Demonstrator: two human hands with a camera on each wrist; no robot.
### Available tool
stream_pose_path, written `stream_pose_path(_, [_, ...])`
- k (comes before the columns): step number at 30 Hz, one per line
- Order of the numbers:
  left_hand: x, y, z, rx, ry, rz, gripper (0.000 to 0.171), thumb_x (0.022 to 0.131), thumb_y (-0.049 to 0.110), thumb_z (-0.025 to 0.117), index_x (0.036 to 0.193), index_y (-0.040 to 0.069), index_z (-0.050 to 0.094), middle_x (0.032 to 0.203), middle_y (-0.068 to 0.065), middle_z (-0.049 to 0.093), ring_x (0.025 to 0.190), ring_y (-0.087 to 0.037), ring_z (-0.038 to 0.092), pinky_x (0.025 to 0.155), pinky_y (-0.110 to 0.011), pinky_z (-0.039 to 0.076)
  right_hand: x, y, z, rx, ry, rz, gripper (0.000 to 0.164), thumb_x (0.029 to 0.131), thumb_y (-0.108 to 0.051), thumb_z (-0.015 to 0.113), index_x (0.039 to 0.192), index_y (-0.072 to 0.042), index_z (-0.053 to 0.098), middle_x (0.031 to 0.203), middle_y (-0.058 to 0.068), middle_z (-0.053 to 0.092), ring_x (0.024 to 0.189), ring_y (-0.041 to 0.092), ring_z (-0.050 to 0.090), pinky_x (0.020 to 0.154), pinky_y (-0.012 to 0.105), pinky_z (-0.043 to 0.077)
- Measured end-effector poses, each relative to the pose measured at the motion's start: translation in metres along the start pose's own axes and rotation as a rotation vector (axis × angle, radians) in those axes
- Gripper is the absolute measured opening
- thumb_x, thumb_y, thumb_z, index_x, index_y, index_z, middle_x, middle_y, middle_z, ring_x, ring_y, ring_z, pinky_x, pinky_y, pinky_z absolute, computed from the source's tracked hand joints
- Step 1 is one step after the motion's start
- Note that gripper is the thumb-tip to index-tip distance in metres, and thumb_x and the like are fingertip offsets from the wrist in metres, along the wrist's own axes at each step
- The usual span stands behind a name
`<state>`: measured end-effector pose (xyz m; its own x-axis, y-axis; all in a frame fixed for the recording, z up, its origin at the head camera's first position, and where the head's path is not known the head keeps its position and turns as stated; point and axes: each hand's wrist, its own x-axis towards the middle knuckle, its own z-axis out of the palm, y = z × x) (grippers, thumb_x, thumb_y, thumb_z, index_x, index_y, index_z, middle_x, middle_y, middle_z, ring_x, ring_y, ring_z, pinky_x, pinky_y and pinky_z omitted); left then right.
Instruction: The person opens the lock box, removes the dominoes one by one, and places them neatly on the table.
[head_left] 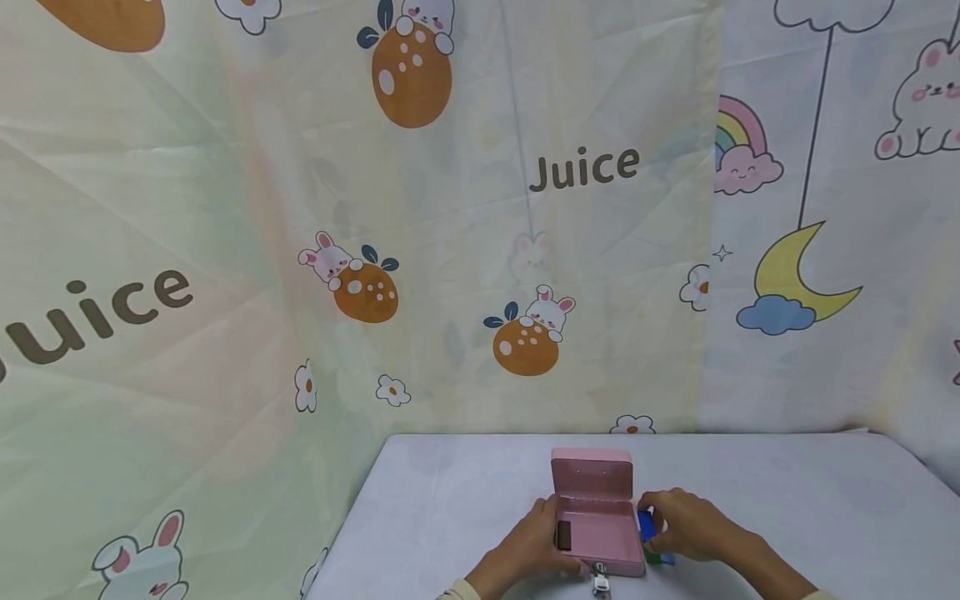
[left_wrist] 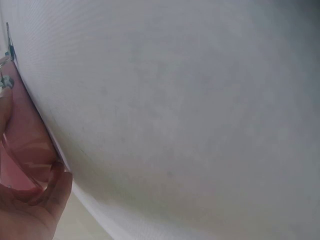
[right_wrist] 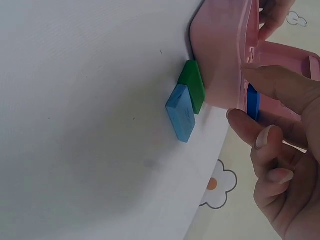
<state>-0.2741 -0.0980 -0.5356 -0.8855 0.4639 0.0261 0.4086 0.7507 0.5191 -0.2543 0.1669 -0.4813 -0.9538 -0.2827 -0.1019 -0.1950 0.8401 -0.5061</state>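
Note:
A pink metal box (head_left: 600, 533) stands on the table, its lid (head_left: 592, 477) raised at the back. Along the box's left side, my left hand (head_left: 536, 540) holds it, with the thumb at the front corner. My right hand (head_left: 690, 525) is at the right wall, pinching a blue block (right_wrist: 254, 102) between thumb and finger, right at the rim. Below it, a green block (right_wrist: 193, 87) and a light blue block (right_wrist: 181, 114) lie together on the table beside the box. A dark brown block (head_left: 564, 535) sits inside at the left.
A metal clasp (head_left: 600, 579) hangs at the front of the box. The table (head_left: 465, 475) has a white cover. Printed fabric (head_left: 450, 208) with rabbits and oranges hangs behind the table and to its left.

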Motion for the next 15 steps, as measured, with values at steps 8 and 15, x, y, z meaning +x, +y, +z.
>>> stream_pose_path(8, [0.001,0.0,-0.001,0.021,-0.002,0.01,0.102,0.065,0.05,0.092,0.147,0.019,0.04,0.115,0.007,0.055,0.096,0.0,0.049,0.092,-0.028,0.051,0.0,0.007,0.002,-0.015,-0.01,0.006,0.041,0.072,-0.018,0.089,0.106,-0.008,0.069,0.082,-0.001,0.064,0.075,0.018,0.054,0.075,0.042,0.056])
stream_pose_path(15, [0.0,0.0,0.0,0.031,-0.001,0.009,0.102,0.065,0.051,0.091,0.147,0.018,0.04,0.115,0.006,0.055,0.096,0.0,0.05,0.092,-0.028,0.051,-0.003,0.011,0.001,-0.021,-0.015,0.019,0.043,0.071,-0.021,0.09,0.107,-0.009,0.069,0.083,-0.001,0.064,0.075,0.017,0.054,0.075,0.042,0.056])
